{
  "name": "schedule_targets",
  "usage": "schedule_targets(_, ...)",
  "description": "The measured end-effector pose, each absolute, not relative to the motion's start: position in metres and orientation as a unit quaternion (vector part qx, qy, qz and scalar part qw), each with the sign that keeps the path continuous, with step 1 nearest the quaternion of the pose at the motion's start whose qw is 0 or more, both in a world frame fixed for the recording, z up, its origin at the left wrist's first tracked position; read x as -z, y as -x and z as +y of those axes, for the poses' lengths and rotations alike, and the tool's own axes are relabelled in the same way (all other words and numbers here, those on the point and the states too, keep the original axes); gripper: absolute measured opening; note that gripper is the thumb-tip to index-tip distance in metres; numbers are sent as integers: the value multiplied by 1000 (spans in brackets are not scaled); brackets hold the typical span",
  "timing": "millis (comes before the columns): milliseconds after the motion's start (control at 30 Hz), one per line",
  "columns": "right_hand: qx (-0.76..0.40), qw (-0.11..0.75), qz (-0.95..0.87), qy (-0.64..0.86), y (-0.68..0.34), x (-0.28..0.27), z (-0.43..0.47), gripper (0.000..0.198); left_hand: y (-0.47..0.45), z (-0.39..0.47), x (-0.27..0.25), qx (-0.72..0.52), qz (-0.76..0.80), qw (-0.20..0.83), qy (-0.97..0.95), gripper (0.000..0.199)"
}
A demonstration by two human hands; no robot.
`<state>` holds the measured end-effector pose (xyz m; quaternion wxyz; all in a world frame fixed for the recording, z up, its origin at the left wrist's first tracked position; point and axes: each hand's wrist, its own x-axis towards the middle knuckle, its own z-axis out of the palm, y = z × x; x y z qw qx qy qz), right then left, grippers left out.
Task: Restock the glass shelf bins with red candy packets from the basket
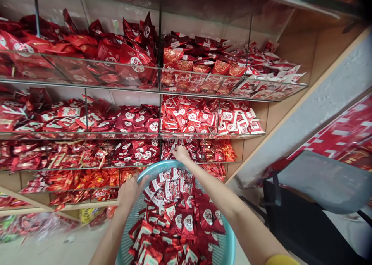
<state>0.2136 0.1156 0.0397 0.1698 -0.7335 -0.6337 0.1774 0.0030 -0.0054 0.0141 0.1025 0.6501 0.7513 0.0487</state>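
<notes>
A blue plastic basket (229,241) holds a heap of small red-and-white packets (183,220) and stands in front of the shelves. My left hand (128,192) is closed on the left part of its rim, thumb over the edge. Beyond the far rim, my right hand (180,153) reaches into a low shelf compartment of dark red packets (190,145). Its fingers are curled together at those packets; whether something is between them is hidden. White packets with red figures (171,185) lie at the far side of the basket.
Glass-fronted shelves (139,135) rise ahead, their divided compartments filled with red packets. At right stands a black chair (302,222) with a grey cloth item (328,179) over it, beside a grey wall (328,106). Plastic bags of goods (37,224) lie on the floor at left.
</notes>
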Motion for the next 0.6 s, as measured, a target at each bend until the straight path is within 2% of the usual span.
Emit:
schedule_targets(200, -213, 181, -604, 747, -207, -33, 128, 22, -1, -5, -8, -56, 750, 90, -653, 57)
schedule_targets(600, -296, 272, -586, 703, -223, -35, 131, 20, 0, -4, -7, -53, 746, 87, -658, 60)
